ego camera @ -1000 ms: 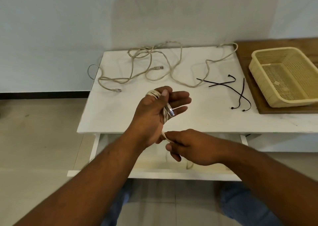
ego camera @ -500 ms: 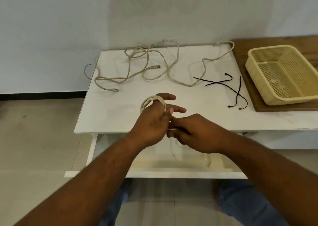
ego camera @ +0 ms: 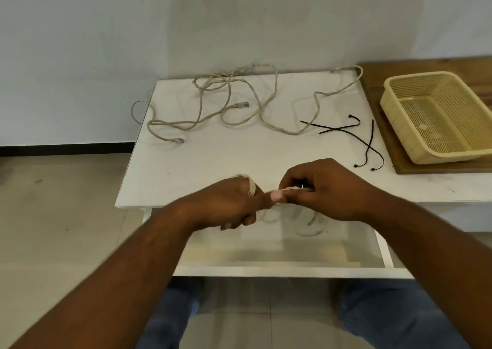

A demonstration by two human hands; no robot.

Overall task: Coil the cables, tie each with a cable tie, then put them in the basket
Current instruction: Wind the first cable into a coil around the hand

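No brand, label or writing can be read anywhere in view. Compared with half a second ago, the two hands have drawn level at the front edge of the white surface, and the left hand has curled into a fist, so the beige coil that stood up as an open loop over its fingers now shows only as a short arc above the knuckles. The right hand has its fingers pinched narrow on the coil's free strand right beside the left thumb, and blurred loops of it hang below over the open drawer. A second beige network cable lies uncoiled along the back edge, one loop hanging off the left edge. Three black cable ties lie crossed near the right edge, close to the empty yellow mesh basket on a wooden board.
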